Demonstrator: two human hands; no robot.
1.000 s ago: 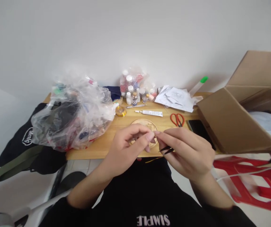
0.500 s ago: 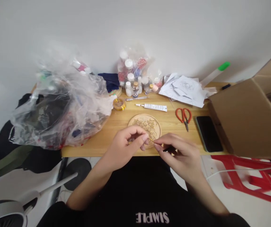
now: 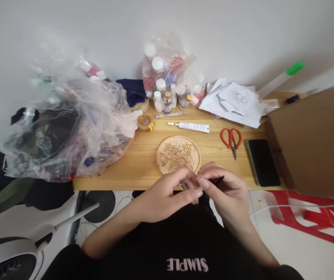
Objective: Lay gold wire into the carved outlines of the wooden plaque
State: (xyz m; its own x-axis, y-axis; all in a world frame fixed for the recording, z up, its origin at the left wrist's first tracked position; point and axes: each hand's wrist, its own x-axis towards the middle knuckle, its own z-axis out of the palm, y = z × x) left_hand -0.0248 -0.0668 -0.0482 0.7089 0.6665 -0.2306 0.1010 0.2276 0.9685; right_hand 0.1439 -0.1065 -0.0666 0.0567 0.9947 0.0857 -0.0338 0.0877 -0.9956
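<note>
My right hand (image 3: 228, 190) pinches a short piece of thin gold wire (image 3: 200, 170), whose end sticks up past the fingertips. A slim black tool (image 3: 217, 180) lies tucked across the same palm; its kind is hidden. Close against those fingertips, my left hand (image 3: 169, 192) has its thumb and fingers curled together, slightly blurred; anything between them is hidden. Just beyond both hands lies a round wooden board (image 3: 162, 153) bearing a flower pattern in gold-brown outline. Its near edge is partly covered by my hands.
Behind the board lie a gold wire spool (image 3: 146, 123), a white glue tube (image 3: 194, 127) and a pen (image 3: 169, 115). Red-handled pliers (image 3: 231, 140), a phone (image 3: 263, 163) and a cardboard box (image 3: 312, 144) are rightward. Bottles (image 3: 167, 102), papers (image 3: 236, 101) and a plastic bag (image 3: 102, 116) surround them.
Both hands have moved right and nearer my body, showing more of the board. The wire, earlier stretched between both hands, now points up from my right fingertips. The view has shifted slightly.
</note>
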